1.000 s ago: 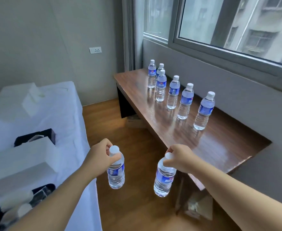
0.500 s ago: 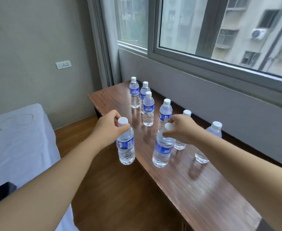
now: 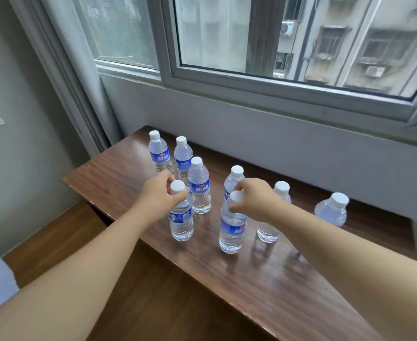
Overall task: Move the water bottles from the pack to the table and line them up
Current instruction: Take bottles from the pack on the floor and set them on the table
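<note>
- Pinching the neck just under the cap, the left hand (image 3: 158, 196) holds its grip clenched on the left bottle (image 3: 181, 217); the right hand (image 3: 251, 200) grasps the right bottle (image 3: 232, 230) the same way.
- Both held bottles hang upright over the near half of the worktop (image 3: 288, 286); whether their bases touch the wood cannot be told, though faint reflections lie close beneath them.
- One second ago the two bottles hung over the floor, short of the worktop edge; half a second ago the left one was still off the edge. Now both are above the wood, so the carry is judged nearly complete and the set-down is the step in hand.
- Behind them stands the row of six bottles (image 3: 198, 188), running from the far left corner toward the right along the window (image 3: 227, 33) side; the two farthest stand close together.
- The held pair sits nearer the viewer than that row, suggesting a second line is beginning.
- The pack is out of view.
</note>
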Available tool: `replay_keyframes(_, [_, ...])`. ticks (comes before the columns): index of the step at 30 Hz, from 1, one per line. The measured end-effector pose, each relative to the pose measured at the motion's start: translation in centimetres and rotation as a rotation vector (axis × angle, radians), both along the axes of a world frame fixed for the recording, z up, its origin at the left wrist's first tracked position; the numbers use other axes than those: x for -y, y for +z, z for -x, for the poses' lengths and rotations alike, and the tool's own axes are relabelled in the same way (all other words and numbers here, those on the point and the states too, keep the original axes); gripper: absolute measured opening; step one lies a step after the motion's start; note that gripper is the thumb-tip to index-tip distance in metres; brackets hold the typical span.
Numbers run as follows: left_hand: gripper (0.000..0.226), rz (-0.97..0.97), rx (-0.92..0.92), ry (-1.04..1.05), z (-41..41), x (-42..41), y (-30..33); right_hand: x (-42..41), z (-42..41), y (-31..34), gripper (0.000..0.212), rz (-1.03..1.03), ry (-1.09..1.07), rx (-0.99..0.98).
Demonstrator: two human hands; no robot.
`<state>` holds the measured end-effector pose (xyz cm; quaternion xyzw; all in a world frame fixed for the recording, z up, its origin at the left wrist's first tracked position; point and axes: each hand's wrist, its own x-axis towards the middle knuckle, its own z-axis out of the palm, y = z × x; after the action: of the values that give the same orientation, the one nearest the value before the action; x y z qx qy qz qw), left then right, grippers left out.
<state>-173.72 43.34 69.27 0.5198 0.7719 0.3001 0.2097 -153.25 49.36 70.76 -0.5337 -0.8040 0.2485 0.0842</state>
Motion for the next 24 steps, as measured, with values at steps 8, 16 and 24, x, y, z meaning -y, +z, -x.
replay_keyframes(8, [0.019,0.023,0.011,-0.037,1.8,-1.8,-2.8,-0.4,1.5,-1.9,0.03,0.03,-0.04,0.036])
replay_keyframes(16, [0.022,0.047,-0.095,-0.042,2.1,-1.8,-3.3,-0.3,1.8,-2.6,0.015,0.013,-0.054,0.069])
replay_keyframes(24, [0.06,0.092,-0.126,0.079,1.4,-0.7,-4.4,1.5,-0.1,-4.1,0.036,0.012,-0.135,-0.012])
